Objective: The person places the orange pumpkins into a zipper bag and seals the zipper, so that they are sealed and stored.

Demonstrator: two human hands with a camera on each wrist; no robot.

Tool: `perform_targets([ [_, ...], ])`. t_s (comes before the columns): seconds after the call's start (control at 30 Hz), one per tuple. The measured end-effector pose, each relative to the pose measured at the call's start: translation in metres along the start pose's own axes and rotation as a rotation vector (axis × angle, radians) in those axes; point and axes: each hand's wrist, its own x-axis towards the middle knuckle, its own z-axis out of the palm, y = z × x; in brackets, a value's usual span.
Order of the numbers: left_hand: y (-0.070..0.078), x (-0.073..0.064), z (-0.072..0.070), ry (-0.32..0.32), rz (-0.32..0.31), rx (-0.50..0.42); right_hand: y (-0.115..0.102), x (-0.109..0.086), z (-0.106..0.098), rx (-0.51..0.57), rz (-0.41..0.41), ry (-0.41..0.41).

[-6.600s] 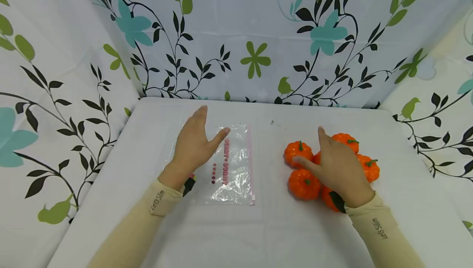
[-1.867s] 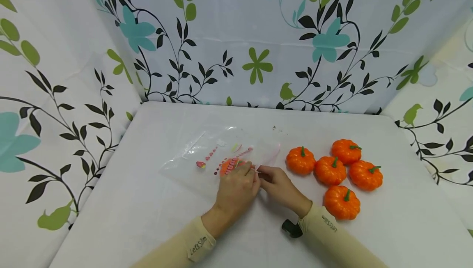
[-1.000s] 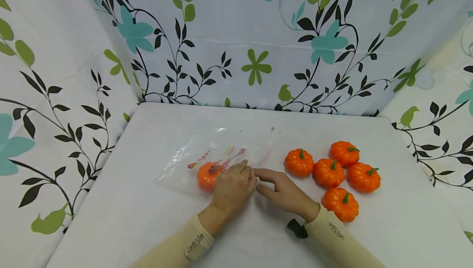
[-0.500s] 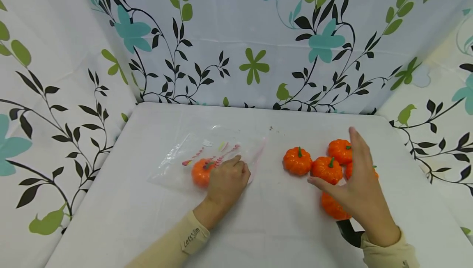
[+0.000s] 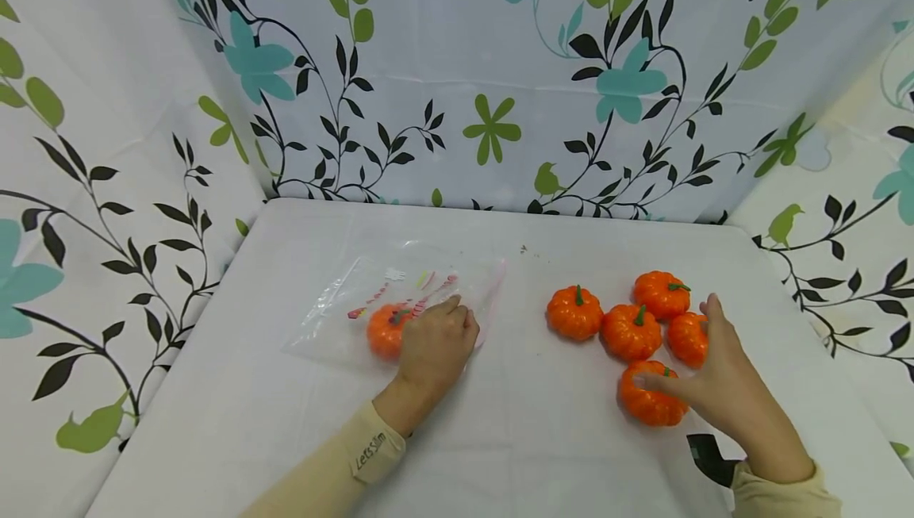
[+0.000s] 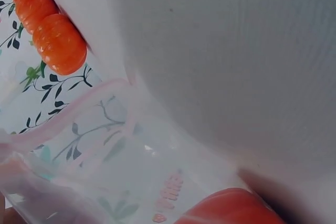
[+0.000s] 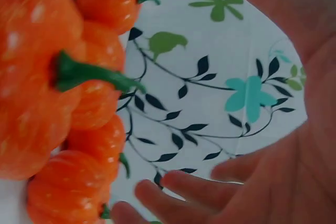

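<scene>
A clear zip bag (image 5: 324, 320) with pink printing lies on the table, an orange toy pumpkin (image 5: 384, 335) inside it. My left hand (image 5: 435, 343) grips the bag near its opening, the fingers curled. In the left wrist view the bag's pink-edged mouth (image 6: 79, 102) gapes, and the bagged pumpkin (image 6: 228, 211) shows below. My right hand (image 5: 735, 399) is spread, thumb and fingers apart, beside the front pumpkin (image 5: 646, 407); the thumb overlaps that pumpkin. From the right wrist, a large green-stemmed pumpkin (image 7: 31, 77) stands before the open palm (image 7: 294, 182).
Several more pumpkins cluster at the right: one at the left (image 5: 574, 316), one in the middle (image 5: 630, 335), one behind (image 5: 658, 296) and one at the right (image 5: 685, 341), partly behind my fingers. A patterned curtain (image 5: 428, 66) rises beyond the white table (image 5: 457, 470).
A pumpkin from the group has gone into the bag and moved deeper. My right hand has left the bag's mouth for the pumpkins at right; my left hand and the bag have shifted slightly left.
</scene>
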Motion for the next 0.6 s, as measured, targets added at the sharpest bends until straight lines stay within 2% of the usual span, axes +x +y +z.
perform_targets([
  [0.13, -0.002, -0.001, 0.002, 0.001, -0.010, -0.011, 0.015, 0.004, 0.005, -0.079, 0.054, -0.133],
  [0.27, -0.002, -0.001, 0.002, 0.015, -0.007, -0.022, 0.023, 0.006, 0.011, -0.115, 0.073, -0.207],
  [0.37, -0.003, 0.000, 0.002, 0.021, -0.007, -0.024, 0.026, 0.007, 0.015, -0.125, 0.069, -0.228],
  [0.6, -0.002, -0.001, 0.002, -0.022, -0.021, -0.014, 0.028, 0.008, 0.022, -0.139, 0.069, -0.233],
])
